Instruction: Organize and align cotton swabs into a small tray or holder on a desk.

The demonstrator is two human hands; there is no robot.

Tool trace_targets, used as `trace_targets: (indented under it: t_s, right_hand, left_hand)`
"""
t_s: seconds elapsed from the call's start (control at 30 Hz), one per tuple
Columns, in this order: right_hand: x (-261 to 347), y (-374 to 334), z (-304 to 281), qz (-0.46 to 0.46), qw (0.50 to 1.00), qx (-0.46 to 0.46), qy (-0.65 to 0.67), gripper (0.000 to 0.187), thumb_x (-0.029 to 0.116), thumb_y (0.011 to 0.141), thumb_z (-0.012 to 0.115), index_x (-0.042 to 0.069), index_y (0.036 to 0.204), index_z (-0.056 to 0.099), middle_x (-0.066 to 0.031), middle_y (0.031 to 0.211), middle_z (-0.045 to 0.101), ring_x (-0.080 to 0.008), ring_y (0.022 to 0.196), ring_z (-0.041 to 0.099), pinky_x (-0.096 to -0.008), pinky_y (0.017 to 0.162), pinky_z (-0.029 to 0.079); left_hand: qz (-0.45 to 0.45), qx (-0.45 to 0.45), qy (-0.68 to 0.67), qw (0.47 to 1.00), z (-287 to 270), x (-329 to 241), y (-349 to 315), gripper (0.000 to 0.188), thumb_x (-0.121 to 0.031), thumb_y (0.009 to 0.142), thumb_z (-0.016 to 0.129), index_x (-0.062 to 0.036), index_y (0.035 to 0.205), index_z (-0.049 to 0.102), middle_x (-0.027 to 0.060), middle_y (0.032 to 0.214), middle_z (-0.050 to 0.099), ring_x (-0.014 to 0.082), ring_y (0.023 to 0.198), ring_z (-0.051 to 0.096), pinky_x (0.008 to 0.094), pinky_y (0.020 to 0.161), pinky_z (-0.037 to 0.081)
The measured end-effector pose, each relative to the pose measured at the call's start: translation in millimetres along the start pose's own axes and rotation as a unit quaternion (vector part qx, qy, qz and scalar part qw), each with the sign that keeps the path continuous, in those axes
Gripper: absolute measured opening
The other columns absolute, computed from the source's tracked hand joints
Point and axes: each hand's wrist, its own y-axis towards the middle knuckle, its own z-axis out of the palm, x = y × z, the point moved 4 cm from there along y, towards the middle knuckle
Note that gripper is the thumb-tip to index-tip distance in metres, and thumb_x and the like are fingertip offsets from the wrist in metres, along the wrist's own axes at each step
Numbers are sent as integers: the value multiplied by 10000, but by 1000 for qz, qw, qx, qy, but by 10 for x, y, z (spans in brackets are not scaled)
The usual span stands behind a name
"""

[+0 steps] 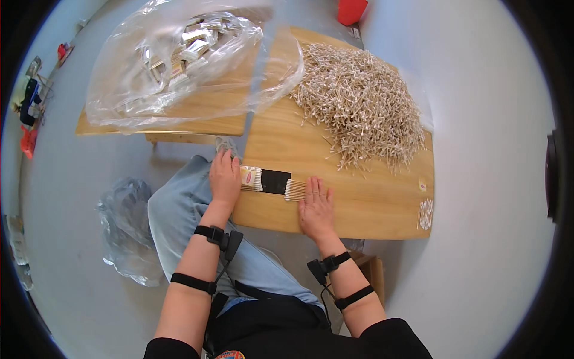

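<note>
My left hand [225, 179] is at the left edge of the table, its fingers stretched out beside a clear packet of cotton swabs [250, 178]. White swab tips line the packet's right end. A flat black pad [276, 182] lies just right of it on the wood. On the pad's other side is a neat row of loose cotton swabs [295, 189], tips facing left. My right hand [317, 209] lies flat over the right end of that row, fingers a little apart. Whatever is under either palm stays hidden.
A large heap of loose cotton swabs [365, 102] covers the far right of the wooden table [359, 206]. A small swab pile [425, 214] sits near its right edge. On a second table, a clear plastic bag [134, 99] contains several swab packets [197, 45]. Crumpled plastic [125, 224] lies on the floor.
</note>
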Motion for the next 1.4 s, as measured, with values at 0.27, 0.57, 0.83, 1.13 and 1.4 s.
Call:
trace_targets:
  t_s: [0.27, 0.57, 0.83, 1.13, 1.4]
  right_hand:
    - [347, 304, 81, -23, 999, 20, 22, 631, 301, 1051, 445, 0, 1584, 292, -167, 1649, 316, -305, 1549, 252, -527, 1263, 129]
    - [639, 468, 151, -40, 999, 10, 18, 625, 315, 1047, 455, 8, 1576, 325, -149, 1647, 331, -295, 1545, 266, -517, 1264, 136]
    - [837, 472, 285, -30, 999, -13, 16, 626, 317, 1040, 448, -3, 1568, 340, -155, 1657, 310, -296, 1552, 249, -522, 1264, 122]
    - [597, 420, 165, -45, 983, -45, 172, 729, 399, 1006, 507, -54, 1550, 331, -220, 1635, 315, -328, 1544, 254, -481, 1272, 125]
    - [725, 466, 115, -41, 998, 46, 4, 834, 516, 997, 487, -53, 1572, 284, -199, 1661, 272, -316, 1560, 215, -512, 1270, 96]
  left_hand:
    - [-183, 190, -191, 945, 317, 233, -190, 404, -306, 1085, 406, -3, 1170, 660, 232, 1145, 683, 424, 1096, 622, 472, 932, 493]
    - [-170, 182, -222, 943, 342, 263, -208, 415, -293, 1089, 385, 8, 1164, 660, 237, 1134, 683, 425, 1084, 625, 469, 935, 496]
    - [-169, 181, -213, 945, 324, 255, -185, 430, -312, 1093, 380, 8, 1164, 659, 238, 1132, 680, 429, 1082, 620, 482, 924, 492]
    - [-263, 91, -295, 914, 327, 511, -209, 438, -384, 1077, 478, 9, 1118, 666, 196, 1022, 699, 307, 939, 662, 415, 851, 515]
    - [-407, 169, -322, 838, 433, 709, -329, 578, -548, 993, 611, 8, 896, 732, 99, 724, 708, 211, 675, 630, 365, 676, 508]
